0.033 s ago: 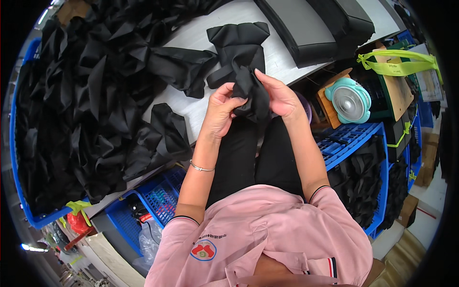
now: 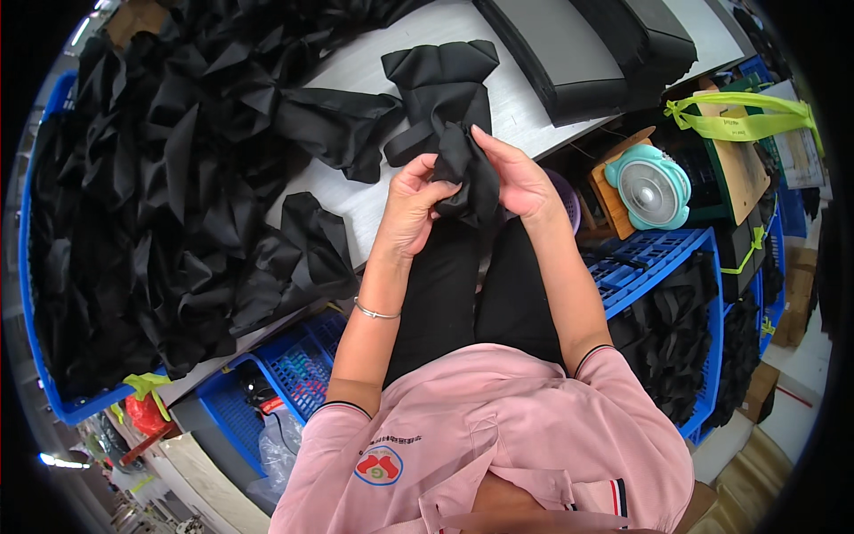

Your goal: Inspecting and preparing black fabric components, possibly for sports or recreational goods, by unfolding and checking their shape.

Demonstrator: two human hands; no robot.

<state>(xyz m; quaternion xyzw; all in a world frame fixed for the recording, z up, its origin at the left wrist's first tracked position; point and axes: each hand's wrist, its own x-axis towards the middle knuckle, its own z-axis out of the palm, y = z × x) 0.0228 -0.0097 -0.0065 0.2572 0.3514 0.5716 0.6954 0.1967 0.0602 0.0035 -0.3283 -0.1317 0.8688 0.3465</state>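
Right, both hands are up at the near edge of the pale bench point(image 2: 525, 111), the left hand point(image 2: 411, 206) and right hand point(image 2: 520, 182) pinched from either side on 1 soft black fabric piece point(image 2: 467, 178), crumpled and hanging toward the lap. Just beyond it on the bench lies 1 folded black fabric bundle point(image 2: 440, 84), limp and matte. To the left, a huge heap of black fabric pieces point(image 2: 151, 205) fills a blue bin point(image 2: 67, 405) and spills across the bench, too many to count. To the right sits 1 round teal fan point(image 2: 654, 189), above a blue plastic crate point(image 2: 640, 258) with a gridded wall. 1 thin metal bracelet point(image 2: 375, 311) circles the left wrist.
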